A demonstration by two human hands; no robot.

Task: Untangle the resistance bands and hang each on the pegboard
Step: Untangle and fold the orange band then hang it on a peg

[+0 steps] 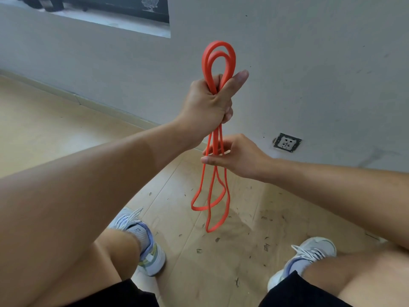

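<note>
left hand (208, 103): grips folded orange resistance band (219, 63), loops standing above the fist
right hand (239, 156): pinches the hanging strands below
floor (66, 129): pale wood

A grey wall (309, 63) fills the upper half, scuffed and spotted. At eleven o'clock a dark-framed picture (115, 9) hangs on it, cut by the top edge. A socket (287, 142) sits low on the wall at three o'clock, tilted in its recess. A pale skirting (66, 94) runs along the wall's foot from nine o'clock toward centre. The floor (44, 134) is light wood planks, littered with dark flecks at five o'clock.
</note>
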